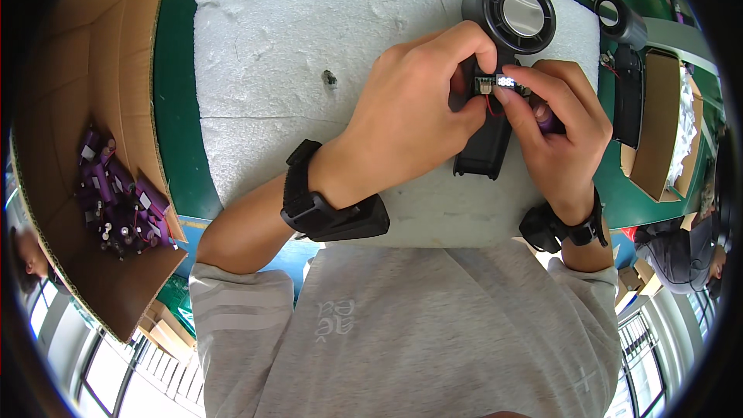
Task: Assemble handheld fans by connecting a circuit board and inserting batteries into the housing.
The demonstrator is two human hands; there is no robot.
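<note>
A black handheld fan [490,143] lies on a white foam slab, its round head with a silver disc pointing away from me and its handle shell uncovered toward me. My left hand [418,104] is closed around the upper handle, index finger and thumb on either side. Between the thumb and index finger of my right hand [569,120] is a small circuit board [486,85] with a lit white display and a white connector. A red wire loops down from the board. Under my right fingers shows part of a purple battery cell [546,119], mostly hidden.
The white foam slab [271,54] covers much of the green table [182,108]. At left stands an open cardboard box [128,54] holding several purple battery cells [116,186]. On the right are another black fan [625,27] and a smaller cardboard box [654,128]. People sit at both sides.
</note>
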